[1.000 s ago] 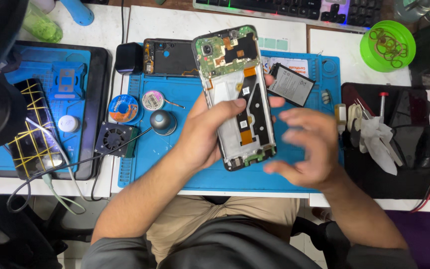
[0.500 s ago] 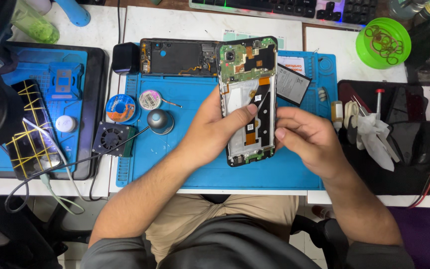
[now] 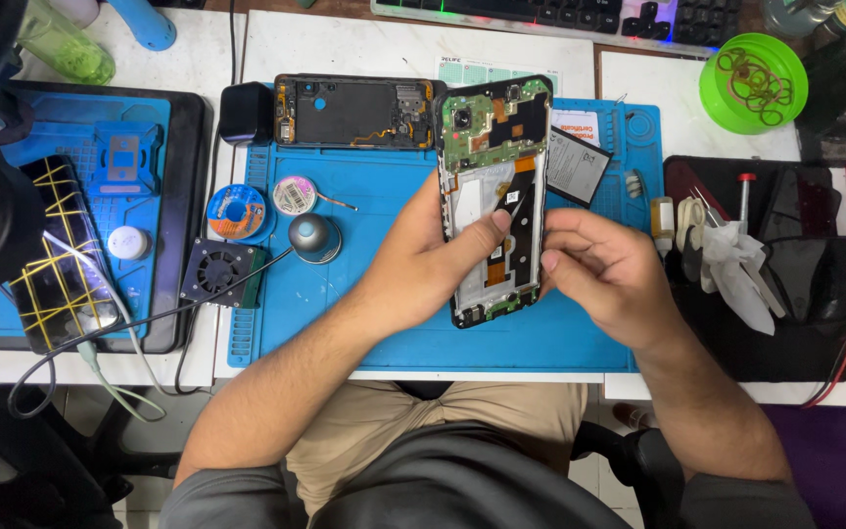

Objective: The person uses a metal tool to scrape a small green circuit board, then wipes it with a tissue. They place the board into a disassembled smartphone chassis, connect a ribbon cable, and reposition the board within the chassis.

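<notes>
My left hand [image 3: 413, 269] grips an opened smartphone [image 3: 493, 137] from its left side and holds it upright above the blue work mat [image 3: 345, 318]. The back is off, so the green circuit board and black flex strip show, and my thumb presses on the phone's middle. My right hand [image 3: 607, 279] sits against the phone's right edge with its fingers curled and thumb and forefinger pinched together. Whether something small lies between them is not visible.
A second phone housing [image 3: 359, 110] lies at the mat's far edge, a flat battery [image 3: 577, 168] right of the held phone. Solder spools [image 3: 237, 211], a domed metal weight [image 3: 313, 238] and a small fan [image 3: 219, 274] sit left. A green bowl of rubber bands [image 3: 753, 83] stands far right.
My left hand has tilted the phone more upright and shifted it slightly right. My right hand moved from the phone's middle to its right edge and curled its fingers.
</notes>
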